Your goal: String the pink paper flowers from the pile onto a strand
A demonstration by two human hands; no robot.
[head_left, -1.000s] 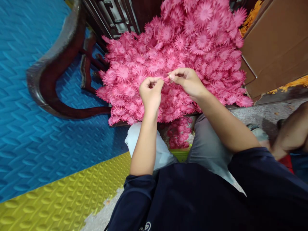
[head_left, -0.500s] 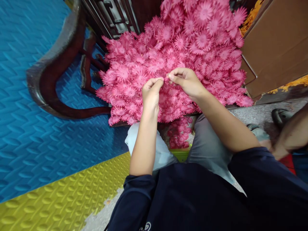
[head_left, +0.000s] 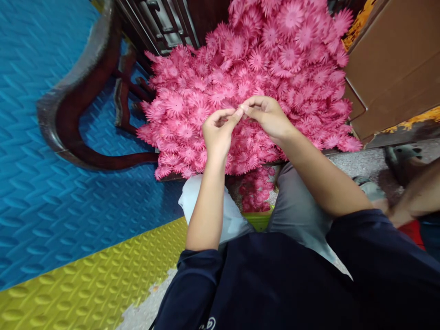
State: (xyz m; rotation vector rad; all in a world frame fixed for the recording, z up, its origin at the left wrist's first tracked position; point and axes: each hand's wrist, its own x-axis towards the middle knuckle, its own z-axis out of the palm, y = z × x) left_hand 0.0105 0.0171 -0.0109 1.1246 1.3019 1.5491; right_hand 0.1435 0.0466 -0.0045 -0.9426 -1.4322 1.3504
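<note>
Above a large heap of pink artificial flower heads (head_left: pixel 185 133), my two hands meet with their fingertips touching. My left hand (head_left: pixel 219 130) is pinched, thumb against forefinger. My right hand (head_left: pixel 266 114) is pinched too, its thumb and forefinger tips against the left ones. Whatever sits between the fingertips is hidden or too small to make out. Many-petalled pink flowers lie below and around both hands. A smaller bunch of pink flowers (head_left: pixel 256 190) shows lower down, between my knees.
A curved dark wooden armrest (head_left: pixel 79 137) stands at the left over blue matting (head_left: pixel 30 183). At the right is a brown cardboard box (head_left: pixel 395 64) with orange material by it. Another person's leg (head_left: pixel 419 197) shows at the right edge.
My left hand has shifted slightly right and its fingertips now touch the right hand's. The pink bit seen between the fingertips is no longer visible. The other person's foot has moved slightly.
</note>
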